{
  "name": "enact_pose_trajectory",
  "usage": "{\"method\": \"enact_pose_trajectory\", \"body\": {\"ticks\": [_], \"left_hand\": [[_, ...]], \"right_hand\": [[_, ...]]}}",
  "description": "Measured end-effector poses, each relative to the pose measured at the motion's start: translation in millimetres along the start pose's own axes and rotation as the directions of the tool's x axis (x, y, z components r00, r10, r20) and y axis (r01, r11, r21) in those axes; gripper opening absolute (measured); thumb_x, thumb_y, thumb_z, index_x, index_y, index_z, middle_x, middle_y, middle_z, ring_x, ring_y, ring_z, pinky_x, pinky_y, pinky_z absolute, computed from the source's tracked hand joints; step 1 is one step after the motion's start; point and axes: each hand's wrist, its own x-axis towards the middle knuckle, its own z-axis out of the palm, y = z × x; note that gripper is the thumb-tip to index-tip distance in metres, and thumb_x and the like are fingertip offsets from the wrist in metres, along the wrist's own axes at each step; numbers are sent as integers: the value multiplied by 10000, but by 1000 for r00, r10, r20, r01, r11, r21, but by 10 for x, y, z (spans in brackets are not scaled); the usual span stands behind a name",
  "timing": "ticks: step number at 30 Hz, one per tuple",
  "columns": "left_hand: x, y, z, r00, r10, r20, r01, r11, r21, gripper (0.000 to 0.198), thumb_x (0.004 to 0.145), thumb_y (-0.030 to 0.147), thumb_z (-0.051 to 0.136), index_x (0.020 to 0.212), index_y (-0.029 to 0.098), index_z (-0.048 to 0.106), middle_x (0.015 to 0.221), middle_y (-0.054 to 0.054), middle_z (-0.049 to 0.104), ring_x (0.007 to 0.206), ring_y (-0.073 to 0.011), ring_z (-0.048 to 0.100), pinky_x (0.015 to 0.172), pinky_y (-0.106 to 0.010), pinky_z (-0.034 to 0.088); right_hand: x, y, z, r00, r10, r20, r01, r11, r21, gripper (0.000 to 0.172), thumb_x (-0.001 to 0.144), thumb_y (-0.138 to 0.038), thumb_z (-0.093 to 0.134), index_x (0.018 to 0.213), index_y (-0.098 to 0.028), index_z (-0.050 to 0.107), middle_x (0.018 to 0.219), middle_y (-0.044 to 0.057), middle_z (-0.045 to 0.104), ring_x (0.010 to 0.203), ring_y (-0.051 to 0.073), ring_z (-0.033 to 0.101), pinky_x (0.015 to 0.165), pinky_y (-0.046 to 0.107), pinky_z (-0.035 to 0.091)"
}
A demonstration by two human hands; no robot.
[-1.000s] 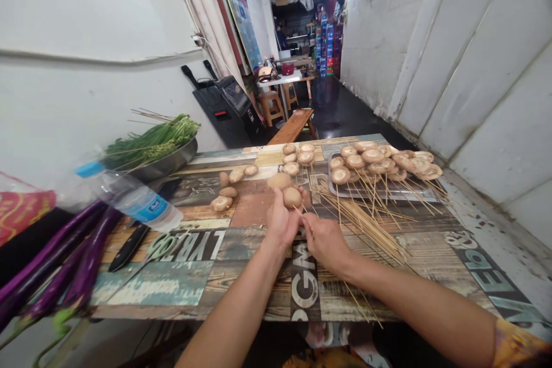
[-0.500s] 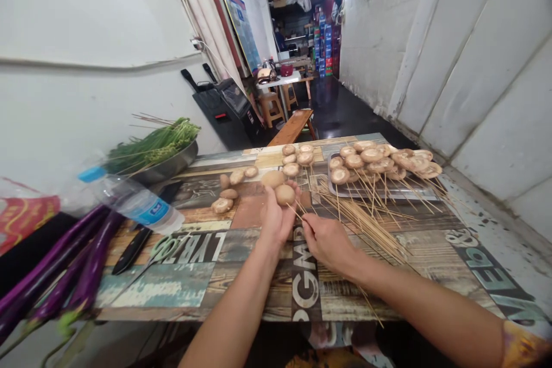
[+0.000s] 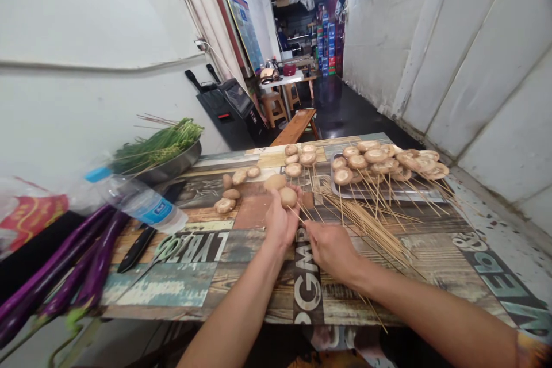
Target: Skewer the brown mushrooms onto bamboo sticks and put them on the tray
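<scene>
Head view, the only cam: the L hand [image 3: 282,221] is cupped around the near mushroom [image 3: 288,197], smooth cap showing, w/ the far mushroom [image 3: 275,182] just beyond it & a bit L, the 2 close together. The R hand [image 3: 332,250] has its grip pinched on a thin skewer [image 3: 297,215], below & R of the caps. Key relation: the skewer's long axis runs on a diagonal, from the R grip up & L to the near mushroom, so both caps lie fwd & L of that grip; of the 2 hands, the L is nearer, in contact w/ the near cap. Whether the tip reaches the far mushroom I can't tell, since the near cap & L hand block it. All this sits over the mid worktop [image 3: 254,213]. The skewer bundle [image 3: 371,224] lies beyond & R of the R hand, on roughly the same diagonal; the tray [image 3: 418,192] w/ skewered mushrooms [image 3: 376,155] is farther back R, & 5 loose mushrooms [image 3: 225,205] lie L of the L hand.
</scene>
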Motion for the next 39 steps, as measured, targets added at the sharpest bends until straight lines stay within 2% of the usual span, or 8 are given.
{"method": "enact_pose_trajectory", "body": {"ticks": [9, 13, 16, 19, 23, 26, 33, 39], "left_hand": [[-74, -66, -4, 999, -37, 37, 34, 996, 85, 341, 961, 344, 399, 890, 93, 618, 883, -105, 659, 874, -162, 661, 888, -320, 536], [-50, 14, -1, 989, -120, 87, 112, 990, 87, 522, 931, 555, 316, 969, 132, 619, 988, -117, 655, 997, -214, 635, 867, -343, 536], [57, 147, -37, 989, -127, 76, 126, 992, 24, 596, 892, 656, 254, 991, 181, 600, 1033, -107, 639, 1007, -244, 623, 832, -411, 540], [162, 257, -84, 996, -85, 35, 86, 996, -17, 528, 891, 651, 270, 997, 225, 564, 989, -73, 634, 940, -226, 633, 794, -414, 542], [209, 320, -100, 1000, -15, 14, 15, 1000, 15, 473, 906, 612, 302, 1007, 225, 555, 788, -20, 598, 743, -152, 618, 735, -326, 543], [207, 348, -91, 997, -68, 39, 67, 997, 40, 543, 902, 627, 288, 930, 165, 571, 719, -27, 574, 648, -124, 580, 676, -267, 534], [237, 377, -110, 990, -120, 70, 112, 988, 108, 612, 901, 639, 253, 862, 120, 576, 676, -55, 579, 588, -133, 563, 603, -266, 519], [244, 382, -100, 992, -112, 51, 106, 988, 109, 623, 914, 621, 218, 822, 117, 573, 666, -52, 574, 648, -142, 598, 669, -277, 528]], "right_hand": [[29, 73, 82, 989, -44, -140, 54, 997, 63, 184, 870, -94, 412, 854, -128, 593, 721, 65, 658, 622, 152, 579, 574, 252, 316], [46, 138, 123, 955, -76, -288, 126, 979, 162, 271, 911, -143, 347, 811, -135, 598, 689, 63, 641, 616, 155, 584, 579, 250, 345], [38, 158, 126, 942, -89, -322, 186, 940, 285, 301, 931, -181, 332, 840, -145, 616, 712, 54, 653, 642, 151, 601, 597, 238, 376], [22, 157, 111, 949, -104, -297, 213, 906, 365, 286, 929, -199, 353, 865, -156, 628, 735, 43, 667, 649, 144, 608, 607, 227, 395], [18, 167, 88, 958, -161, -235, 242, 896, 373, 292, 936, -229, 369, 859, -171, 645, 732, 41, 673, 642, 143, 602, 603, 222, 404], [19, 203, 62, 958, -208, -197, 266, 900, 346, 289, 940, -243, 382, 943, -178, 664, 786, 53, 695, 700, 153, 625, 645, 223, 427], [4, 265, -72, 969, -238, -62, 246, 932, 267, 303, 953, -227, 388, 1093, -193, 654, 863, 63, 711, 759, 160, 642, 675, 222, 425], [-21, 224, -160, 970, -243, -20, 242, 952, 189, 314, 931, -183, 402, 1142, -186, 634, 850, 65, 713, 728, 156, 639, 650, 218, 405]]}}
